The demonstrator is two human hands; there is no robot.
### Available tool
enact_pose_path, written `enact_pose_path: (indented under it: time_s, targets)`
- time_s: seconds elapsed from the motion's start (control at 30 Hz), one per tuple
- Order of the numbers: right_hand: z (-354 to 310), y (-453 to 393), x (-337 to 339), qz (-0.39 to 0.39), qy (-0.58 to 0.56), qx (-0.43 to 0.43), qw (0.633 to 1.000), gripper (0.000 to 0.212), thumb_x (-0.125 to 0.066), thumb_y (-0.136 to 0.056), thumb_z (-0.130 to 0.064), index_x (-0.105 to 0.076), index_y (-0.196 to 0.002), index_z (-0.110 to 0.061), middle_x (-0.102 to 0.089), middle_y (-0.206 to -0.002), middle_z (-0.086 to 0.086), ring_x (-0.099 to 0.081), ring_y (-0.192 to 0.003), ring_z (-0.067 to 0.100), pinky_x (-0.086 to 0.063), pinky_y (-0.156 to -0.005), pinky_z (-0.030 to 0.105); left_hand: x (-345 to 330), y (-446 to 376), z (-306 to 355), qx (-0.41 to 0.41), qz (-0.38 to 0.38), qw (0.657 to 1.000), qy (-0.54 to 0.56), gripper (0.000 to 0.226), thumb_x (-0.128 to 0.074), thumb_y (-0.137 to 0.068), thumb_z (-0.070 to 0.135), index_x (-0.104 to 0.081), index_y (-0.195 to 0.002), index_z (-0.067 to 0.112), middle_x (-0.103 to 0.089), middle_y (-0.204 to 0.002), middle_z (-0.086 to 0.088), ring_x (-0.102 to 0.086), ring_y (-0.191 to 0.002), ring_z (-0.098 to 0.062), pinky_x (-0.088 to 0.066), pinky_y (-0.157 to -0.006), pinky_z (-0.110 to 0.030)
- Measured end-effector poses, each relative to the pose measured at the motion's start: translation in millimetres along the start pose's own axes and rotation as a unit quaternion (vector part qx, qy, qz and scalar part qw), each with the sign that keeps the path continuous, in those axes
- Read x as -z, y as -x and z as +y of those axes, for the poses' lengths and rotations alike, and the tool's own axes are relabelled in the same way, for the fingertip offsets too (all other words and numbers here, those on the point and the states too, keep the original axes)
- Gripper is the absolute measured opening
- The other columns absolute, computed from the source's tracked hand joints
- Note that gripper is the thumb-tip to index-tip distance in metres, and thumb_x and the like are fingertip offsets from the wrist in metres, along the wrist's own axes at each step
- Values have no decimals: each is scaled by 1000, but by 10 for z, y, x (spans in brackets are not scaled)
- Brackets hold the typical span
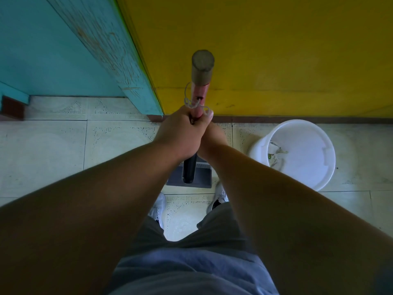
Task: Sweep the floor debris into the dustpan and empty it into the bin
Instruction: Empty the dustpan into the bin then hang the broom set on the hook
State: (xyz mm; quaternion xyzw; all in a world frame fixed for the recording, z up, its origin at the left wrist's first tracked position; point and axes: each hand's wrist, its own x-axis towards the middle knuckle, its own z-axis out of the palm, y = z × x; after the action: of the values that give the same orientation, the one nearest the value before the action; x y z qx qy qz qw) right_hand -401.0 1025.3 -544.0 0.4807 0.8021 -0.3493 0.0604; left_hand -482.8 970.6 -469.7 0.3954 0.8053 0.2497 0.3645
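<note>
Both hands grip upright handles close together near the wall. The left hand (180, 133) has its fingers clenched round the red, round broom handle with a dull grey end cap (201, 81), just below a knotted loop of thin string (191, 103) tied through it. The right hand (212, 135) sits just beside and partly behind the left; it appears to grasp a handle as well, but its fingers are mostly hidden, so which handle cannot be told.

A black tubular handle (189, 169) runs down from beneath the hands to the dark grey plastic dustpan (202, 177), which stands on the pale tiled floor (53, 145) just ahead of the person's white shoes (158, 206), near the foot of the yellow wall (276, 50).

The white round plastic bin (297, 150) stands on the floor to the right of the dustpan, near the wall. Crumpled scraps (276, 154) lie inside it against its left wall.

Judgement of progress: no debris shows on the visible floor, and waste is already in the bin. Sweeping and emptying appear complete or nearly so. What remains is probably setting the tools down.
</note>
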Motion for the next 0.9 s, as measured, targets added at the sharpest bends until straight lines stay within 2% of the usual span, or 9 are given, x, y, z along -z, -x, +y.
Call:
enact_pose_path:
  time_s: [0.27, 0.37, 0.4, 0.43, 0.5, 0.57, 0.63, 0.73, 0.9]
  targets:
    - [-64, 17, -22, -10, 0, -21, 1000, 29, -45, -90, -38, -54, -113, -21, -47, -81, -4, -52, -75, 22, -42, -65, 32, 19, 20, 3, -3, 0, 1000, 1, 37, -45, -96, 55, -45, -70, 29, -53, -65, 9, -52, -64, -5, -33, -53, -24]
    - [-120, 80, 36, -24, -120, -64, 990, 56, -37, -82, -38, -56, -124, -6, -54, -90, 5, -62, -101, 41, -51, -88, 50, 20, 55, 41, -6, -18, 1000, -1, 37, -43, -96, 57, -50, -76, 27, -58, -68, 4, -55, -66, -8, -38, -55, -25]
    - [-159, 128, 113, -29, -132, -68, 989, 56, -38, -87, -33, -54, -127, 3, -54, -91, 8, -61, -105, 41, -49, -96, 48, 24, 69, 58, -5, -26, 1000, -2, 37, -43, -96, 57, -51, -76, 27, -58, -68, 3, -55, -65, -9, -39, -55, -25]
    - [-192, 190, 200, -42, -109, -64, 991, 47, -38, -96, -24, -52, -128, 8, -53, -90, 8, -62, -98, 36, -48, -97, 37, 32, 86, 71, -6, -33, 999, -5, 38, -43, -96, 57, -51, -75, 26, -57, -67, 3, -55, -64, -10, -39, -55, -25]
    - [-245, 311, 392, -72, -103, -67, 990, 30, -38, -103, -8, -52, -124, 8, -60, -97, 7, -53, -76, 17, -46, -82, 15, 73, 124, 106, -22, -35, 999, -2, 37, -45, -96, 55, -56, -77, 25, -57, -68, 3, -58, -66, -12, -38, -55, -26]
    - [-308, 437, 553, -83, -38, -49, 995, 26, -45, -101, -12, -54, -124, -3, -64, -111, 12, -47, -76, 16, -43, -73, 26, 163, 183, 177, -44, -19, 999, 9, 31, -49, -96, 52, -62, -95, 24, -62, -79, 5, -61, -76, -14, -44, -63, -27]
    - [-336, 521, 718, -43, 41, -27, 998, 27, -55, -95, -21, -54, -121, -14, -64, -106, 5, -54, -82, 20, -44, -69, 30, 304, 272, 261, -62, 3, 998, 22, 27, -52, -95, 49, -60, -107, 26, -63, -92, 8, -59, -85, -12, -43, -71, -29]
    - [-442, 659, 1055, 2, -8, -27, 1000, 40, -61, -89, -28, -50, -126, -23, -64, -113, 2, -64, -91, 25, -56, -72, 38, 514, 398, 374, -110, 14, 993, 37, 17, -56, -95, 45, -57, -103, 31, -65, -99, 10, -58, -93, -11, -41, -73, -29]
    - [-622, 823, 1440, 37, -47, 24, 998, 33, -58, -84, -17, -56, -116, -27, -64, -106, -5, -63, -82, 19, -49, -60, 28, 766, 518, 499, -178, 52, 982, 28, 11, -62, -92, 38, -56, -100, 33, -63, -92, 17, -61, -83, -2, -44, -64, -21]
